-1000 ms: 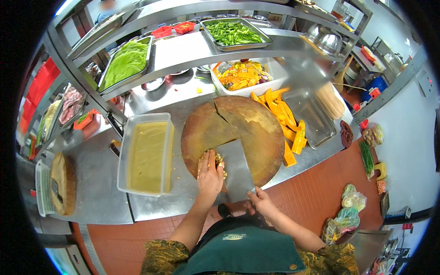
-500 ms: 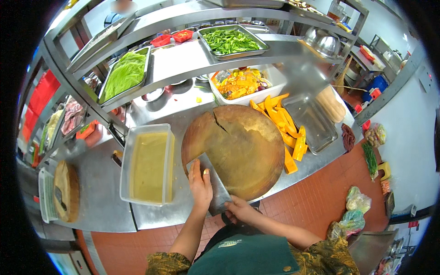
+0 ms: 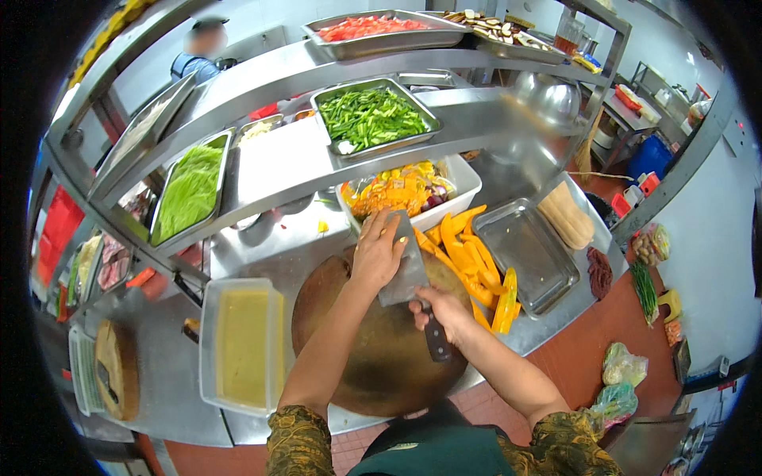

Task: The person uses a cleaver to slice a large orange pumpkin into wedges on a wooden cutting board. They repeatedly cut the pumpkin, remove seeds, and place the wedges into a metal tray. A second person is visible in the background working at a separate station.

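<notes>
A cleaver (image 3: 411, 278) is lifted over the far side of the round wooden chopping block (image 3: 381, 373), its blade up to the near wall of a white plastic tub (image 3: 468, 189). Closed where blade meets handle, my right hand (image 3: 446, 312) grips it; the dark riveted handle sticks out below. My left hand (image 3: 378, 252) lies along the blade's left side, fingers stretched out and thumb apart on the metal. Anything under that palm is hidden. Orange and yellow cut pieces with some purple ones (image 3: 405, 189) fill the tub. Yellow-orange pumpkin strips (image 3: 468, 254) lie right of the block.
Left of the block stands a clear container of yellowish liquid (image 3: 250, 349). Beyond the strips are an empty metal tray (image 3: 528, 258) and a whole tan squash (image 3: 566, 216). Overhead shelves hold trays of chopped greens (image 3: 371, 119) and shredded lettuce (image 3: 189, 194). Someone (image 3: 198, 51) stands behind them.
Both hands and the cleaver have moved away from the block's near left edge, up and across to the tub. The view has shifted too, with more of the top shelf showing.
</notes>
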The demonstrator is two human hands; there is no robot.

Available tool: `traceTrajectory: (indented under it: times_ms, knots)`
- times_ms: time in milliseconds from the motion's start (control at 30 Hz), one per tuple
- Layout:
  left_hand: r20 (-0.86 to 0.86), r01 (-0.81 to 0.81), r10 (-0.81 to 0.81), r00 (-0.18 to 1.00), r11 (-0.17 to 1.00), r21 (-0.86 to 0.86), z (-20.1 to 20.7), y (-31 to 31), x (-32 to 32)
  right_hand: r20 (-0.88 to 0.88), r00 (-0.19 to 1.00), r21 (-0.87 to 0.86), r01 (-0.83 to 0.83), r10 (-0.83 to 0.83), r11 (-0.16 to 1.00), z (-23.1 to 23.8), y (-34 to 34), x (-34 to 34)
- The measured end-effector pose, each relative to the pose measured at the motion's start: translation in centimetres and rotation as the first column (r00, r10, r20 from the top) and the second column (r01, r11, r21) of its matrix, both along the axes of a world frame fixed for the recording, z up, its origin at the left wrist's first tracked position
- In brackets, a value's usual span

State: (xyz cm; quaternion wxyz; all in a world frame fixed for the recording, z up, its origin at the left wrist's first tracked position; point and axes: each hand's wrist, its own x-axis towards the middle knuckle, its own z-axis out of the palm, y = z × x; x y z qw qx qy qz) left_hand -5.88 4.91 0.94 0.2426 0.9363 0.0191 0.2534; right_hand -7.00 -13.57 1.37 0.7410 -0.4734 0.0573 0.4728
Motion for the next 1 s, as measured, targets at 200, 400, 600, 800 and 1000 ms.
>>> traceTrajectory:
  times_ms: [200, 400, 600, 800, 1000]
  knots:
    - [-0.438, 0.432, -0.327, 0.837, 0.887, 0.163, -1.0, 1.6, 8.9, -0.007, 0.995, -0.040, 0.096, -0.097, 0.995, -1.2, 1.4, 11.5]
    - [-0.548, 0.467, -0.349, 0.761, 0.880, 0.089, -2.5, 2.2, 15.5, 0.034, 0.997, -0.043, 0.064, -0.063, 0.997, -1.3, 0.6, 16.9]
    - [-0.581, 0.145, -0.124, 0.805, 0.989, -0.009, -2.9, 5.3, 20.7, 0.082, 0.997, -0.001, 0.004, -0.004, 1.000, -0.1, -2.2, 18.2]
    - [-0.604, -0.119, 0.028, 0.797, 0.987, -0.111, -3.3, 7.5, 20.4, -0.040, 0.998, 0.056, 0.047, -0.044, 0.997, 0.2, -5.5, 17.1]
    - [-0.222, 0.195, -0.130, 0.966, 0.934, 0.300, -6.4, 8.6, 18.3, -0.085, 0.988, 0.023, 0.133, -0.130, 0.991, -0.1, -7.8, 15.4]
